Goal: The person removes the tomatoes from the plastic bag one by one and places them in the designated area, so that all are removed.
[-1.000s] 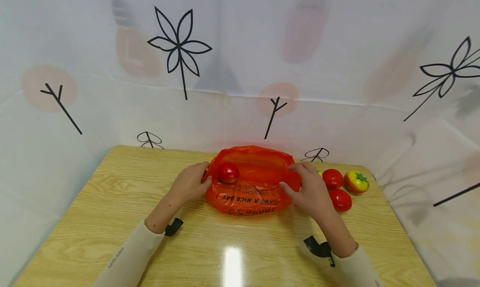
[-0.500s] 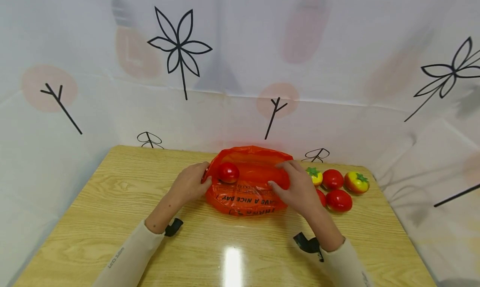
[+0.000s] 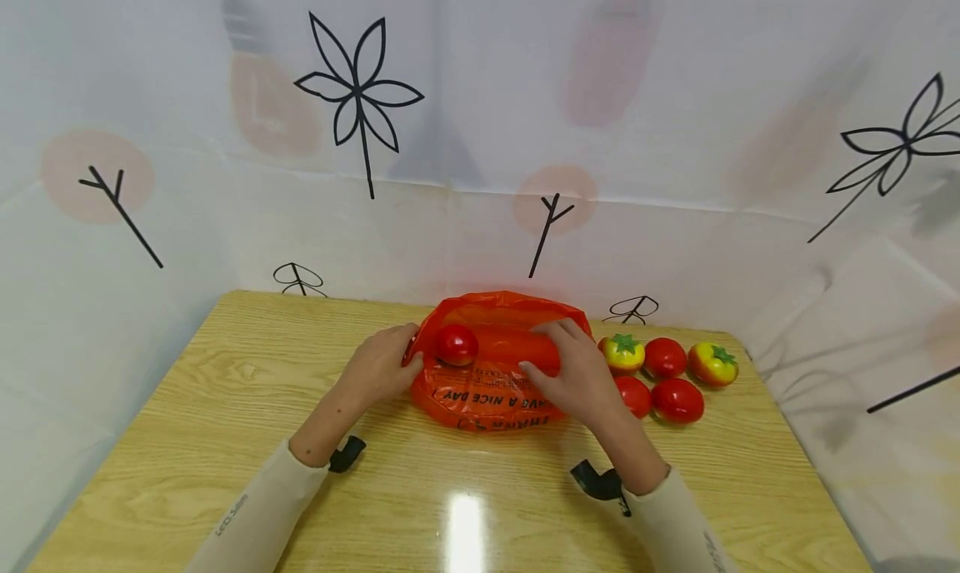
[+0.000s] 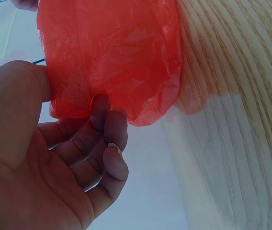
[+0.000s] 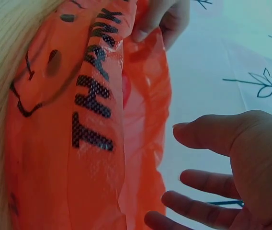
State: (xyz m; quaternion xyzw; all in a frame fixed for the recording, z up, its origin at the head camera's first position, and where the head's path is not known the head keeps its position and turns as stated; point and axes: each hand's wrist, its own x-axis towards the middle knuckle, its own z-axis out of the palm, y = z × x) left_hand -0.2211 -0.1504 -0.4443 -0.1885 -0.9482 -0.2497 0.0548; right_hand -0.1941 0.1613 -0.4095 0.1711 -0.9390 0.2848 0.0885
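An orange-red plastic bag [image 3: 487, 402] with black lettering lies on the table, its mouth held wide. One shiny red tomato-like fruit [image 3: 457, 344] sits inside at the left. My left hand [image 3: 381, 365] pinches the bag's left edge; the left wrist view shows the thumb and fingers on the thin film [image 4: 121, 52]. Over the right part of the mouth hovers my right hand [image 3: 573, 369], thumb and fingers spread and nothing between them. In the right wrist view its fingertips [image 5: 181, 132] stand apart from the bag's rim [image 5: 167, 96].
Right of the bag lies a group of fruits: a yellow one with a green leafy top [image 3: 622, 355], a yellow-red one [image 3: 713, 364], and red ones [image 3: 678, 401]. A wooden table [image 3: 247, 373] carries everything. Behind it hangs a patterned white cloth [image 3: 480, 140].
My right hand has moved left from the bag's right edge to over its mouth, uncovering fruits at the right. My left hand stays in place on the bag.
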